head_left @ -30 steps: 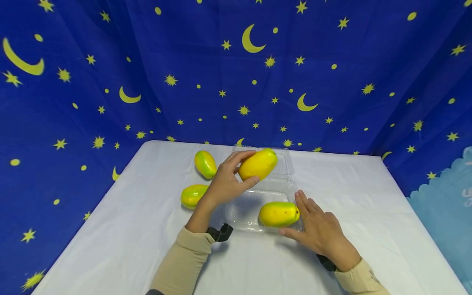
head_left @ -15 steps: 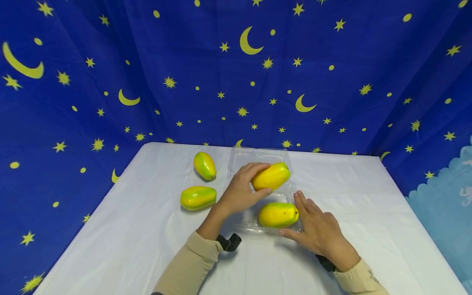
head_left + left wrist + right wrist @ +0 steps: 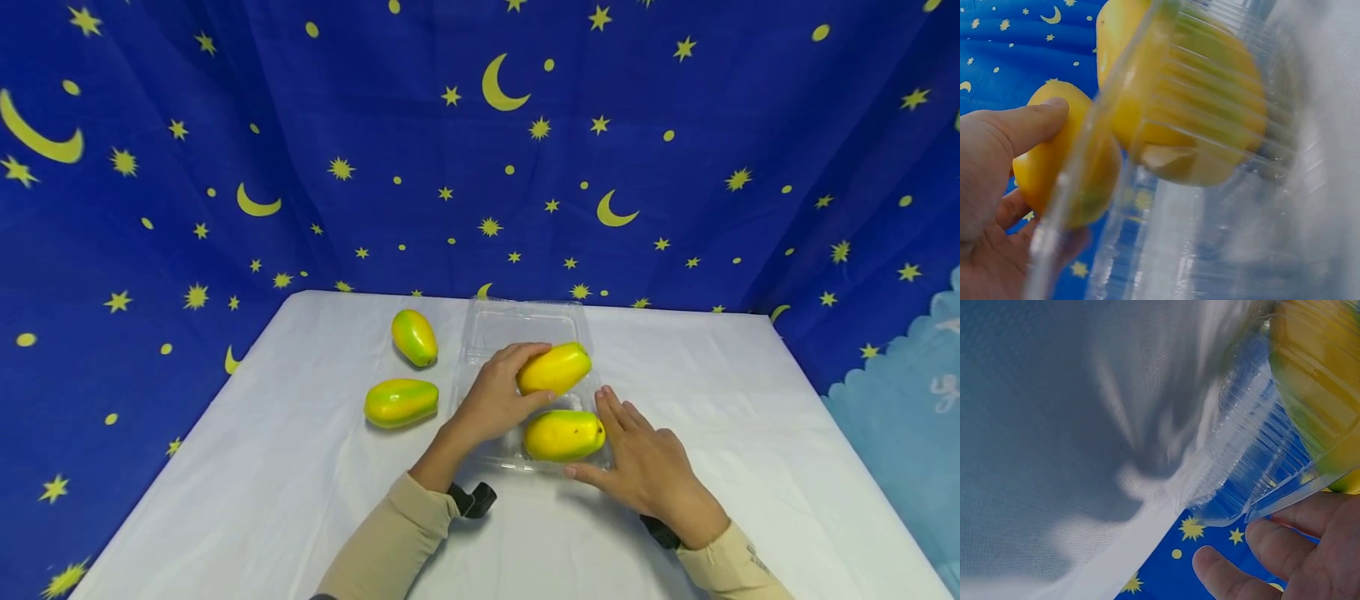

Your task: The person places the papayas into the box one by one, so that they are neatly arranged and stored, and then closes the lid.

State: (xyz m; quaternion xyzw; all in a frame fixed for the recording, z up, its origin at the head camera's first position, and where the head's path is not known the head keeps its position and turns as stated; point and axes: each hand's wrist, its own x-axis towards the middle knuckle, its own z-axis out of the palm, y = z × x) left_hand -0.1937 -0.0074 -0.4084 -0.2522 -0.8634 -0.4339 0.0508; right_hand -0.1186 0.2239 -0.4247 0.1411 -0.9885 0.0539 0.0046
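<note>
My left hand [image 3: 495, 396] grips a yellow-green papaya [image 3: 557, 369] low over the far part of the clear plastic container [image 3: 491, 461]. In the left wrist view, the thumb lies on one side of this papaya [image 3: 1054, 165] and the fingers pass behind it. Closer to me, a second papaya [image 3: 564, 435] lies crosswise inside the container. My right hand [image 3: 648, 467] has its fingers extended along the container's right end. Seen from the right wrist, the fingertips [image 3: 1272, 547] are right at the ribbed plastic wall [image 3: 1260, 444]. The container's lid [image 3: 517, 321] lies folded back.
Two more papayas, one farther [image 3: 414, 337] and one nearer [image 3: 401, 403], lie on the white-covered table [image 3: 247, 467] left of the container. A blue curtain [image 3: 420, 108] with yellow moons and stars hangs behind the table and along its sides.
My left hand has carried its papaya rightward and down toward the container's base, mostly in the first half second. The right hand has stayed at the container's end.
</note>
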